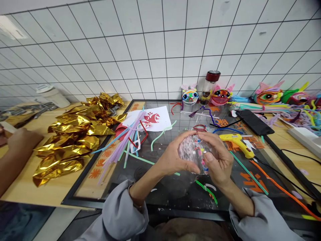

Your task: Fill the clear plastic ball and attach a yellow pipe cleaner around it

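Between my two hands, above the dark glass panel (165, 187), I hold a clear plastic ball (194, 150) with a whitish wound part on its left and small coloured bits along the middle. My left hand (173, 155) curls round its left side, the thumb laid along the bottom. On the right side my right hand (219, 157) grips it, thumb pressed on the front. A yellow glue gun (234, 142) lies just right of my right hand. Below the ball rests a short green pipe cleaner (207, 191).
Crumpled gold foil (72, 127) covers the left, near a co-worker's hand (23, 142). Purple pipe cleaners (121, 144) overlap a white paper with a red print (157, 118). Along the wall stand a bottle (210, 87) and decorated balls (190, 95). A black phone (257, 124) lies right.
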`<state>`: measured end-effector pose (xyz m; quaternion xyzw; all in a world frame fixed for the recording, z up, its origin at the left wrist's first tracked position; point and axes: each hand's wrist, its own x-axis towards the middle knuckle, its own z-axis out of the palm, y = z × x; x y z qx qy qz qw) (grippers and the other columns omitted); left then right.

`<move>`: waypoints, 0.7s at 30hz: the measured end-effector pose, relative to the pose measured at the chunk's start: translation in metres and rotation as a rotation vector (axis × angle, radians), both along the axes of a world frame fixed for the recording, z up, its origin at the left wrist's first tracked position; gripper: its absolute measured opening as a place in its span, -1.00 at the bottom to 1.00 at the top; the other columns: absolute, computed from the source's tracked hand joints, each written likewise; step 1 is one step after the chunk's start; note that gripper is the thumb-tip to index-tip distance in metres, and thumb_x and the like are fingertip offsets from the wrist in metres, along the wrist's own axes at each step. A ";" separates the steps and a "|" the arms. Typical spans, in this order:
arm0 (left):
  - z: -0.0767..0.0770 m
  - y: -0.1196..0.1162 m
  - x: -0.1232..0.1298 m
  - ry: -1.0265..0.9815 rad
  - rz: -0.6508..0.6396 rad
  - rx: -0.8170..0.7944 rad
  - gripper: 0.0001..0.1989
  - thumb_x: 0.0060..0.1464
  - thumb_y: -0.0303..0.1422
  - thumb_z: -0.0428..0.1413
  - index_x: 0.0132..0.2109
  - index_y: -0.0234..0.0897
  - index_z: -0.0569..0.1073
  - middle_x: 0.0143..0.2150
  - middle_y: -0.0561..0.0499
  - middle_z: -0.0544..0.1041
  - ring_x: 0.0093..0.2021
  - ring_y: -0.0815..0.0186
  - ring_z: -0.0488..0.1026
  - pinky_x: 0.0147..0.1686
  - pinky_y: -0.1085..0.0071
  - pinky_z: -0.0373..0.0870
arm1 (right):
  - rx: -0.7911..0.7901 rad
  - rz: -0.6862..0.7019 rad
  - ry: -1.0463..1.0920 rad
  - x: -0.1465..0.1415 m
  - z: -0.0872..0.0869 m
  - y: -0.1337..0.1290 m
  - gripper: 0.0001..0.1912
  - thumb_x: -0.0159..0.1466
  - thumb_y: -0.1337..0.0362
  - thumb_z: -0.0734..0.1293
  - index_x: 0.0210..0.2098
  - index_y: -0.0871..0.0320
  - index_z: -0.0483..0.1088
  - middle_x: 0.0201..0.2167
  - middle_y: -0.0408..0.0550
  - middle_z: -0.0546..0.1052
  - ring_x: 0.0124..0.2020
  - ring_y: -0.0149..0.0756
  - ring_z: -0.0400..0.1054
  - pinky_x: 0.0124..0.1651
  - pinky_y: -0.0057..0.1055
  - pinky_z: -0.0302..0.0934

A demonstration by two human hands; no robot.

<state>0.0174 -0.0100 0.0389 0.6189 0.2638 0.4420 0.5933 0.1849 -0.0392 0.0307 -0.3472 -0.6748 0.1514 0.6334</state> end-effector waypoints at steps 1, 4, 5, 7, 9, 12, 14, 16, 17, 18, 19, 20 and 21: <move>0.000 0.000 0.000 0.004 0.003 0.005 0.12 -0.51 -0.01 0.50 0.25 -0.27 0.36 0.31 -0.24 0.38 0.31 -0.10 0.31 0.34 0.08 0.19 | 0.003 -0.005 -0.004 0.000 0.000 0.000 -0.65 0.31 0.15 0.30 0.05 0.02 0.50 -0.01 0.02 0.57 0.06 -0.04 0.43 0.11 -0.02 0.31; 0.002 -0.001 0.000 0.019 0.011 0.015 0.12 -0.50 0.01 0.50 0.26 -0.28 0.35 0.31 -0.24 0.38 0.32 -0.12 0.30 0.35 0.06 0.17 | 0.006 -0.021 -0.018 -0.001 -0.001 0.001 -0.65 0.31 0.13 0.29 0.05 0.03 0.49 -0.01 0.04 0.58 0.05 -0.02 0.44 0.10 0.01 0.32; 0.003 -0.002 0.000 0.023 0.005 0.021 0.11 -0.48 0.00 0.50 0.26 -0.27 0.35 0.31 -0.24 0.37 0.32 -0.13 0.30 0.35 0.06 0.17 | 0.007 -0.024 -0.023 -0.001 -0.001 0.002 -0.64 0.31 0.12 0.28 0.05 0.04 0.49 0.00 0.04 0.58 0.06 -0.01 0.44 0.11 0.02 0.31; 0.006 -0.003 0.000 0.023 -0.008 0.038 0.08 -0.41 -0.02 0.49 0.28 -0.26 0.34 0.32 -0.24 0.37 0.32 -0.12 0.30 0.34 0.05 0.18 | 0.006 -0.018 -0.031 -0.001 -0.002 0.002 -0.64 0.33 0.12 0.27 0.05 0.03 0.49 0.01 0.03 0.58 0.07 -0.01 0.43 0.12 0.03 0.30; 0.008 -0.005 -0.001 0.030 -0.015 0.063 0.04 -0.34 -0.07 0.49 0.29 -0.25 0.32 0.32 -0.23 0.36 0.31 -0.11 0.31 0.33 0.05 0.20 | -0.002 0.002 -0.035 -0.001 -0.003 0.003 -0.64 0.34 0.11 0.27 0.07 0.02 0.49 0.02 0.02 0.58 0.08 -0.02 0.43 0.14 0.03 0.29; 0.010 -0.006 -0.001 0.061 0.010 0.095 0.00 -0.30 -0.13 0.48 0.30 -0.24 0.30 0.32 -0.22 0.36 0.31 -0.11 0.31 0.33 0.03 0.20 | -0.014 0.031 -0.035 -0.001 -0.004 0.004 -0.63 0.35 0.11 0.27 0.10 -0.01 0.47 0.06 0.01 0.56 0.13 -0.02 0.39 0.18 0.04 0.27; 0.010 -0.006 -0.001 0.075 0.032 0.099 0.01 -0.30 -0.13 0.48 0.30 -0.24 0.30 0.32 -0.22 0.36 0.31 -0.12 0.31 0.34 0.01 0.19 | -0.024 0.047 -0.034 -0.001 -0.005 0.004 -0.62 0.35 0.09 0.28 0.12 -0.02 0.45 0.09 0.01 0.54 0.16 -0.01 0.37 0.20 0.05 0.25; 0.008 -0.006 -0.001 0.084 0.049 0.091 0.02 -0.31 -0.10 0.47 0.31 -0.24 0.29 0.32 -0.22 0.35 0.31 -0.13 0.31 0.34 -0.01 0.19 | -0.035 0.066 -0.028 -0.001 -0.007 0.004 -0.58 0.35 0.03 0.28 0.14 -0.02 0.44 0.11 0.02 0.52 0.18 -0.01 0.35 0.22 0.04 0.24; 0.008 -0.006 0.000 0.087 0.055 0.085 0.03 -0.31 -0.08 0.47 0.31 -0.24 0.29 0.32 -0.22 0.35 0.31 -0.13 0.31 0.34 -0.01 0.18 | -0.037 0.070 -0.022 -0.001 -0.007 0.003 -0.56 0.34 -0.01 0.28 0.14 -0.02 0.44 0.11 0.02 0.52 0.18 0.00 0.35 0.21 0.04 0.24; 0.007 -0.007 0.000 0.090 0.058 0.076 0.03 -0.31 -0.07 0.47 0.31 -0.24 0.29 0.32 -0.22 0.34 0.31 -0.13 0.30 0.34 -0.01 0.18 | -0.035 0.071 -0.018 -0.002 -0.008 0.003 -0.54 0.33 -0.05 0.29 0.14 -0.02 0.44 0.11 0.03 0.52 0.17 0.01 0.36 0.21 0.04 0.25; 0.006 -0.007 0.000 0.088 0.060 0.069 0.04 -0.31 -0.05 0.47 0.31 -0.23 0.29 0.32 -0.22 0.34 0.32 -0.13 0.30 0.34 -0.01 0.18 | -0.030 0.067 -0.014 -0.002 -0.008 0.003 -0.53 0.32 -0.06 0.30 0.14 -0.02 0.45 0.10 0.03 0.52 0.16 0.01 0.36 0.20 0.03 0.25; 0.006 -0.007 0.000 0.083 0.059 0.061 0.06 -0.32 -0.02 0.46 0.32 -0.23 0.28 0.33 -0.23 0.34 0.32 -0.14 0.29 0.35 -0.01 0.18 | -0.024 0.065 -0.014 -0.002 -0.008 0.003 -0.53 0.32 -0.06 0.31 0.13 -0.02 0.45 0.10 0.03 0.52 0.15 0.00 0.37 0.20 0.02 0.26; 0.005 -0.007 0.001 0.077 0.057 0.057 0.07 -0.32 0.01 0.45 0.32 -0.23 0.27 0.33 -0.23 0.33 0.32 -0.14 0.29 0.35 -0.01 0.17 | -0.017 0.062 -0.016 -0.003 -0.008 0.003 -0.54 0.32 -0.04 0.32 0.13 -0.03 0.45 0.10 0.02 0.52 0.15 -0.02 0.38 0.20 0.00 0.26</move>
